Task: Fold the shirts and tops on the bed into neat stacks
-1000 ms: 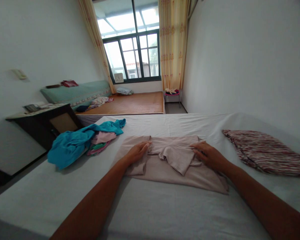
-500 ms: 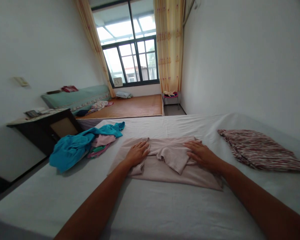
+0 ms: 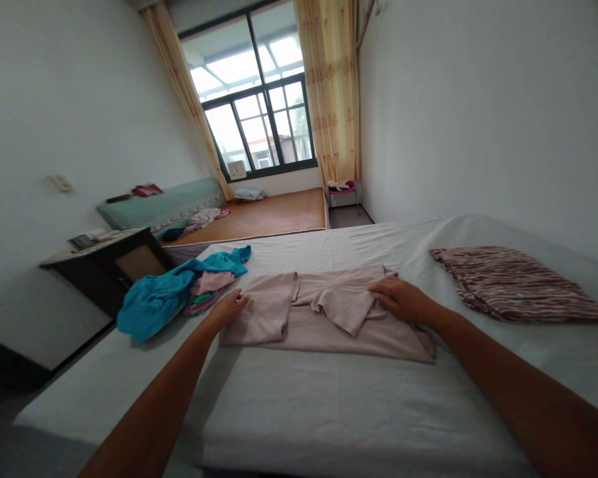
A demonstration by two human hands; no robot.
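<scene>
A pinkish-beige short-sleeved shirt [image 3: 329,335] lies partly folded on the white sheet in front of me. Its left side is turned inward, and a sleeve lies over the middle. At the left edge of the shirt is my left hand [image 3: 230,307], its fingers slightly bent and apart, touching the cloth. My right hand [image 3: 398,297] rests on the right part of the shirt, fingers curled in on the fabric. Its palm side is hidden.
A heap with a blue garment [image 3: 154,299] and pink and green cloths [image 3: 212,289] lies left. Right is a folded striped garment [image 3: 518,285]. The white-sheeted bed [image 3: 369,411] spans the foreground. Beyond are a dark cabinet [image 3: 104,265] and another bed [image 3: 279,212].
My left hand has slid left from the shirt's folded panel to its outer left edge. The right hand stays in place, its fingers now more bent. The view has shifted slightly.
</scene>
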